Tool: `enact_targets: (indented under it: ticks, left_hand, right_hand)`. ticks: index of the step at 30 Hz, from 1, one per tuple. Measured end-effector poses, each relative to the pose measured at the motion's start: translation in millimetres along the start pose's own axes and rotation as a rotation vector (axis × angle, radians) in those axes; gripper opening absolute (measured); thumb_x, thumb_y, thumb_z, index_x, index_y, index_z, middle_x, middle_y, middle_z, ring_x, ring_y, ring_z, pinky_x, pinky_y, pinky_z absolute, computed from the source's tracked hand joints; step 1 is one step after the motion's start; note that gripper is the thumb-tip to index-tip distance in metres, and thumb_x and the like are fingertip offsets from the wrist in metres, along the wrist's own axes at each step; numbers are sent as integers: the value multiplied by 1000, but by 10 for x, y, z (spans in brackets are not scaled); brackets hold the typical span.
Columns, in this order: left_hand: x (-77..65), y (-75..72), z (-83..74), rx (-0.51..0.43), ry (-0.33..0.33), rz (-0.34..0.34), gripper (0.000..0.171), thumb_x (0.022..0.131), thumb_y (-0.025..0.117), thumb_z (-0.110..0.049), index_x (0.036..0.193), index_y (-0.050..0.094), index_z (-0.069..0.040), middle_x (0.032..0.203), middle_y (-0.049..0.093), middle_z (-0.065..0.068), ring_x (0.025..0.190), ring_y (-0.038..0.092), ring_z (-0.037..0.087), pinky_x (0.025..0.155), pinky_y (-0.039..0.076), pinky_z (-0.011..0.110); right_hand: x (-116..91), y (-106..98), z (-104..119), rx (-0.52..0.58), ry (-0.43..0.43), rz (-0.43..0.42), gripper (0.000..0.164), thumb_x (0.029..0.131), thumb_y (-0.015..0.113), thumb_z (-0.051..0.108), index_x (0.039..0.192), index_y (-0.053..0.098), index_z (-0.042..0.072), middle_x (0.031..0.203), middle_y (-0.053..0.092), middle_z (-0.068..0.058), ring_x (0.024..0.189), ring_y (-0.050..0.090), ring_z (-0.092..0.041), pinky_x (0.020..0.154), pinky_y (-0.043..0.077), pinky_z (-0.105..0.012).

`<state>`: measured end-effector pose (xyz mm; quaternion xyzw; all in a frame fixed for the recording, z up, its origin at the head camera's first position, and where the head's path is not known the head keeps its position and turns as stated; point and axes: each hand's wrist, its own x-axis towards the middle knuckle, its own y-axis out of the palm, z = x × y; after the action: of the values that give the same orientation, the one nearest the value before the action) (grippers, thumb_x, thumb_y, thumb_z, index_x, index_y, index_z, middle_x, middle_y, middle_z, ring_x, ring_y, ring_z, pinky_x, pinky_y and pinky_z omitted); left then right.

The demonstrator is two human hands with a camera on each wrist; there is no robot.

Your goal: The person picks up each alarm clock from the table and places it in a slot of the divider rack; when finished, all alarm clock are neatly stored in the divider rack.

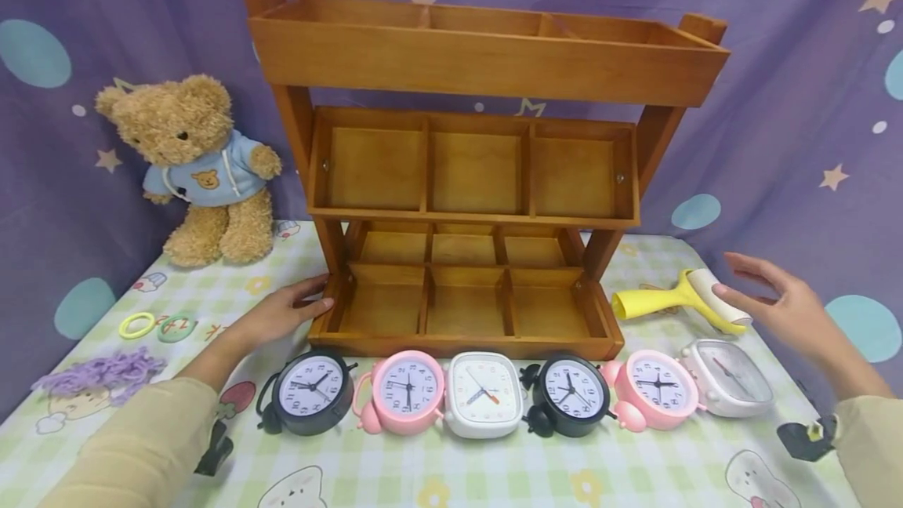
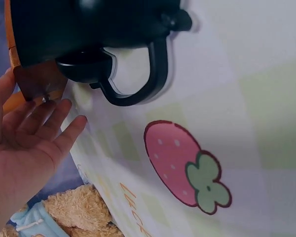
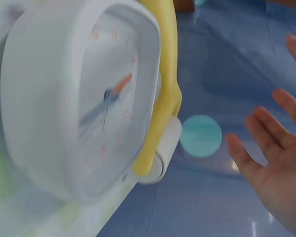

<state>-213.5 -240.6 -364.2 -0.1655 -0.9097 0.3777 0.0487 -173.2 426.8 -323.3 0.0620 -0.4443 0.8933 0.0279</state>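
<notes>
My left hand (image 1: 285,312) is at the left end of a brown wooden rack's (image 1: 466,347) bottom tier, fingertips against its side. In the left wrist view, that hand's fingers (image 2: 52,121) are extended, nothing gripped in them. My right hand (image 1: 793,312) hovers at the right, fingers spread and holding nothing, beside a yellow-handled lint roller (image 1: 652,302). The right wrist view shows this hand (image 3: 278,168) apart from the roller (image 3: 168,98) and a white square clock (image 3: 34,98). Several alarm clocks line the rack's front, among them a black one (image 1: 313,394) and a pink one (image 1: 407,392).
A teddy bear (image 1: 204,179) in a blue hoodie leans at the back left. Yellow (image 1: 137,325) and green (image 1: 176,327) rings lie on the checked cloth, near purple yarn-like strands (image 1: 106,371). A purple curtain (image 1: 776,61) hangs behind the rack.
</notes>
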Motion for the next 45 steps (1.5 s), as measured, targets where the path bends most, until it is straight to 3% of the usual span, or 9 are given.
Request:
enact_targets:
  ticks: [3,6,10,15,21,25,30,37,45]
  left_hand:
    - [1,2,1,-9,2,0,61,106,54,-20,150,32,16,153,33,37,131,46,54,108,41,61]
    - [2,2,1,-9,2,6,60,106,53,-19,150,31,17,151,35,38,132,45,54,109,39,61]
    - [2,2,-5,-15,12,22,59,107,51,-15,149,29,19,146,39,41,130,46,55,108,39,61]
    - [9,1,-26,-21,23,33,58,106,50,-12,148,27,21,143,39,44,128,48,55,105,44,60]
    - [17,6,-42,-119,-19,68,59,107,48,-9,150,21,22,145,35,47,130,45,56,103,47,57]
    - [15,5,-30,-167,-40,80,60,107,46,-8,151,18,21,147,31,47,133,42,57,104,46,57]
    - [14,5,-20,-185,-59,85,60,108,46,-9,152,16,19,148,29,47,134,40,57,105,45,58]
    - [15,8,-18,-218,-72,92,61,107,45,-8,153,14,19,149,27,47,135,38,57,106,44,58]
    - [17,3,-13,-218,-72,98,61,108,45,-8,153,13,19,149,26,47,135,38,58,106,43,58]
  right_hand:
    - [-79,-34,-116,32,-7,25,67,97,71,32,156,42,19,130,51,27,116,40,15,83,38,-11]
    - [-155,-68,-205,61,-28,82,66,98,71,26,156,41,18,122,47,39,111,36,26,84,38,-11]
    - [-235,-93,-311,51,-52,184,67,98,70,19,157,39,17,127,47,36,113,38,26,76,40,-12]
    - [-303,-64,-463,44,-67,284,69,96,71,15,157,39,18,130,41,38,113,29,27,95,40,-47]
    - [-333,6,-586,20,-149,357,72,91,73,8,155,43,20,140,41,30,115,30,27,81,42,-15]
    - [-349,43,-618,16,-147,419,74,90,74,10,156,42,24,144,40,20,115,30,25,81,43,-15]
    - [-370,93,-663,38,-125,499,84,87,76,10,157,37,38,134,31,42,111,32,20,81,41,-18]
    - [-356,169,-613,85,-92,546,98,85,78,10,160,24,42,155,24,-30,108,22,23,93,38,-49]
    - [-353,213,-623,97,-100,518,95,82,79,8,160,30,31,153,24,-35,110,20,23,93,35,-62]
